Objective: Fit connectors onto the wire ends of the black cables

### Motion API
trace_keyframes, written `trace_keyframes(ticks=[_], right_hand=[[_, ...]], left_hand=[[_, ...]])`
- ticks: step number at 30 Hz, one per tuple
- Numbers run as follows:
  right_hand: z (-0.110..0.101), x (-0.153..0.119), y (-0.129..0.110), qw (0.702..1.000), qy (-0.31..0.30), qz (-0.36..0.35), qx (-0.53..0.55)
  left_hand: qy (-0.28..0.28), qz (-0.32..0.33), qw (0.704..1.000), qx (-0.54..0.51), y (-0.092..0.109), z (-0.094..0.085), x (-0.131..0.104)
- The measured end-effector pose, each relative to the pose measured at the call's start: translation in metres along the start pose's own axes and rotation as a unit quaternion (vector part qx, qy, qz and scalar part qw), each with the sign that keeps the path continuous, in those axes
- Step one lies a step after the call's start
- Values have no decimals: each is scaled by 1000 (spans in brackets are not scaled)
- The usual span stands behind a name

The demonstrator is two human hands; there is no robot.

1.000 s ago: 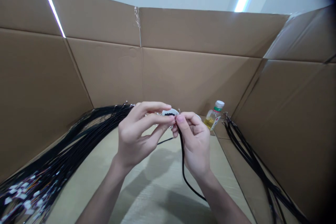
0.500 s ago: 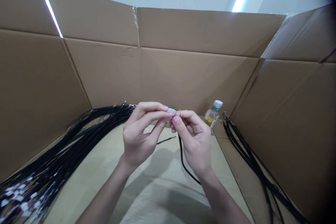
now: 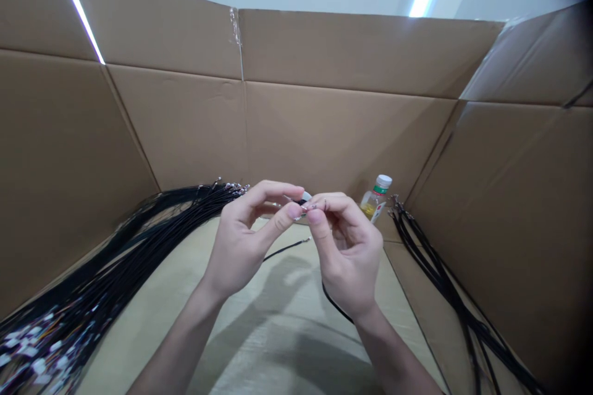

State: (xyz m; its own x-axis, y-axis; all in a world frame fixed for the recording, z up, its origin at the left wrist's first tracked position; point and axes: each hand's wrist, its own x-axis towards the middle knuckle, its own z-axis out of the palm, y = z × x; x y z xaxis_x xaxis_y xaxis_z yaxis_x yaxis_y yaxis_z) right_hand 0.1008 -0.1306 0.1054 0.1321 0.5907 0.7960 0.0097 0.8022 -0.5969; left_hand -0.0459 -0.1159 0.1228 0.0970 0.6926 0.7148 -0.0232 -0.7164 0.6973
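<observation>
Over the far part of the pale work surface, my left hand and my right hand meet at their fingertips. My right hand pinches small thin wire ends between thumb and forefinger. The thumb and fingers of my left hand are closed around the other side of these wires; their tips are too small to make out. A black cable hangs below my right hand and runs down behind the wrist. Another thin black cable lies on the surface behind my left hand.
A thick bundle of black cables with white connectors lies along the left. At the back right stands a bottle with yellow liquid. More black cables lie at the right. Cardboard walls surround the surface.
My left thumb has moved up and the left fingers have shifted, leaving a wider gap inside that hand. My right hand has moved slightly right and covers more of the hanging cable.
</observation>
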Motion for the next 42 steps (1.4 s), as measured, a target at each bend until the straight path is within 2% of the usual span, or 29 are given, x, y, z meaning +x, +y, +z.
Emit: trace_keyframes(ticks=[2, 5, 11, 15, 18, 24, 27, 31, 34, 37, 42], right_hand=[[0, -1, 0, 1000, -1, -18, -6], [-1, -2, 1, 998, 4, -53, -16], [-1, -4, 1, 993, 15, -102, -55], [1, -5, 3, 983, 39, -154, -86], [3, -5, 4, 974, 61, -188, -106], [4, -7, 3, 967, 81, -208, -119], [4, -7, -2, 983, 72, -154, -65], [3, -6, -7, 997, 46, 22, 61], [1, -4, -5, 981, 28, 119, 151], [1, -3, -6, 961, 37, 167, 219], [1, -1, -11, 927, 75, 221, 295]], left_hand=[[-23, -31, 998, -43, 2, -1, 1], [-27, -37, 996, -79, 3, -2, 1], [-32, -29, 997, -64, 5, -7, 1], [-39, 50, 998, 19, 7, -13, -1], [-35, 128, 986, 100, 7, -13, -3], [23, 246, 952, 181, 4, -4, -6], [51, 293, 929, 220, 1, 0, -6], [73, 357, 882, 299, -7, -1, -12], [57, 412, 839, 351, -16, -2, -20], [60, 459, 799, 385, -21, 0, -25], [66, 479, 772, 412, -24, 6, -24]])
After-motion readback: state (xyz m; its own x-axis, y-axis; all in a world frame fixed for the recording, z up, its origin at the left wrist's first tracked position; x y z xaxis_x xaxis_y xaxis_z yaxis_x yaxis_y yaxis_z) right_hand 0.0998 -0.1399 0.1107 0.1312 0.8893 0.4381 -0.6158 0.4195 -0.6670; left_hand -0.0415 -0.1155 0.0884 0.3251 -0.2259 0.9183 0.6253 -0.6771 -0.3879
